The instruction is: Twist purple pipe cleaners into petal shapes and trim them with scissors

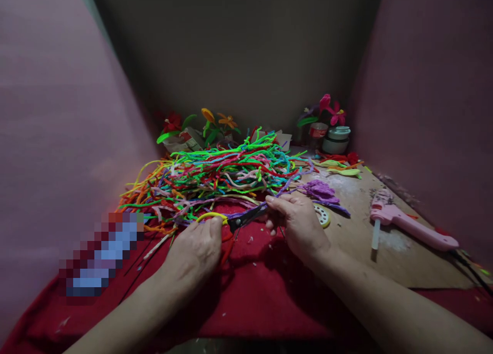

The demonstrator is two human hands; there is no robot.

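My left hand [198, 243] is closed round the handles of a pair of scissors [246, 218], with one yellow loop and a red part showing. The dark blades point right, toward my right hand [298, 223]. Its thumb and fingers are pinched at the blade tips, where a purple pipe cleaner [287, 186] comes out above them. What lies between the fingertips is partly hidden. Just behind both hands spreads a big tangled heap of pipe cleaners [231, 171] in many colours. A purple fuzzy piece [319, 190] lies beyond my right hand.
A red cloth [254, 302] covers the table. On the brown board [396, 272] at right lies a pink glue gun [412, 223]. A round yellow-rimmed spool [322, 216] is beside my right hand. Pipe-cleaner flowers [219, 120] and a lidded jar [336, 140] stand at the back.
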